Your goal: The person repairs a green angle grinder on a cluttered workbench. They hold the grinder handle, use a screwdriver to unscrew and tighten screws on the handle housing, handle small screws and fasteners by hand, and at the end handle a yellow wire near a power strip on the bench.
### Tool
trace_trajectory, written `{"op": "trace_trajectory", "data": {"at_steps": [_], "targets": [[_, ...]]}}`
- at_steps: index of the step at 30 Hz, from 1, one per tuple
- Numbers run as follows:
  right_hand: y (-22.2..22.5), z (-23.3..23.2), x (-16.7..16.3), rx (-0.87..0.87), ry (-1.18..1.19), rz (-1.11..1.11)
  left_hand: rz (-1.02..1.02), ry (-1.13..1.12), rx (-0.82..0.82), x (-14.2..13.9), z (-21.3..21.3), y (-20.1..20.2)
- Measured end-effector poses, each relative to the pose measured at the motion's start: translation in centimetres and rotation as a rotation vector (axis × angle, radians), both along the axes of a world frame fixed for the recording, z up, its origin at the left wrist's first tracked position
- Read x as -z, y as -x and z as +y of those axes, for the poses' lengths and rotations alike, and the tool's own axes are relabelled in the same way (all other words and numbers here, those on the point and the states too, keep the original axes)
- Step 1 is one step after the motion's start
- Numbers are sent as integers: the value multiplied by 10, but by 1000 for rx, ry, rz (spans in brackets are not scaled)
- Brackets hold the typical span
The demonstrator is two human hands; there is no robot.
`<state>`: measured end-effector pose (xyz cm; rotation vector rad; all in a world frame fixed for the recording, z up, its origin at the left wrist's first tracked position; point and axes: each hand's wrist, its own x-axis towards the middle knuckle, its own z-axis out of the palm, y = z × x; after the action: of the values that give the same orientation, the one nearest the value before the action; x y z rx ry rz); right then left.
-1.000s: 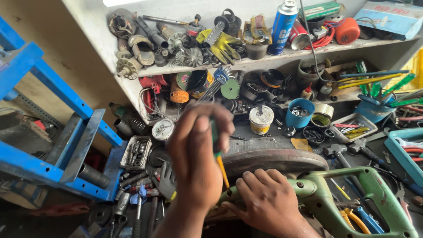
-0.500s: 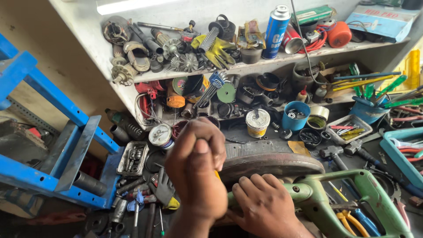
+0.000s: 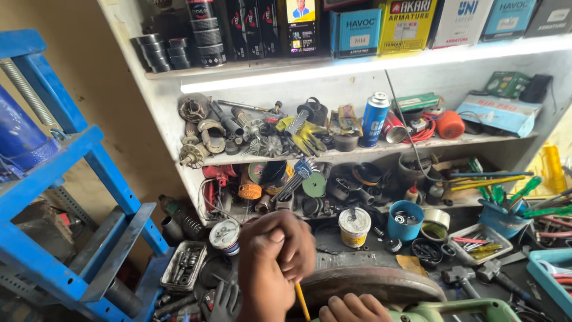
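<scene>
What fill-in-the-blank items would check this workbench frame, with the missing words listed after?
1. The left hand grips a tool with a ____ shaft.
2. The right hand rests on a power tool whose body is ____.
3. The spray can on the shelf stands ____.
4. The frame at the left is painted ____.

Missing words: yellow; green; upright; blue

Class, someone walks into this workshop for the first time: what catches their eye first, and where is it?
The left hand, low in the centre, grips a yellow-shafted tool over a dark round disc; the right hand rests at the bottom edge on a green power tool. A blue metal frame fills the left side, and cluttered shelves rise behind.
</scene>
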<state>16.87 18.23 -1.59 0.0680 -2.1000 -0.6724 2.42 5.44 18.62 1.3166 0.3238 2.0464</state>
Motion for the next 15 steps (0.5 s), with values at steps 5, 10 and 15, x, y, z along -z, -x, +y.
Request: {"op": "trace_trajectory", "data": {"at_steps": [5,10,15], "targets": [[1,-1,13,49,47,37,103,-45,549,-24,-3,6],[-3,-9,4,118,114,-108,112,231,-718,4,-13,-30],[-3,-11,-8,23,95,-66,-8,-62,668,0,17,20]]}}
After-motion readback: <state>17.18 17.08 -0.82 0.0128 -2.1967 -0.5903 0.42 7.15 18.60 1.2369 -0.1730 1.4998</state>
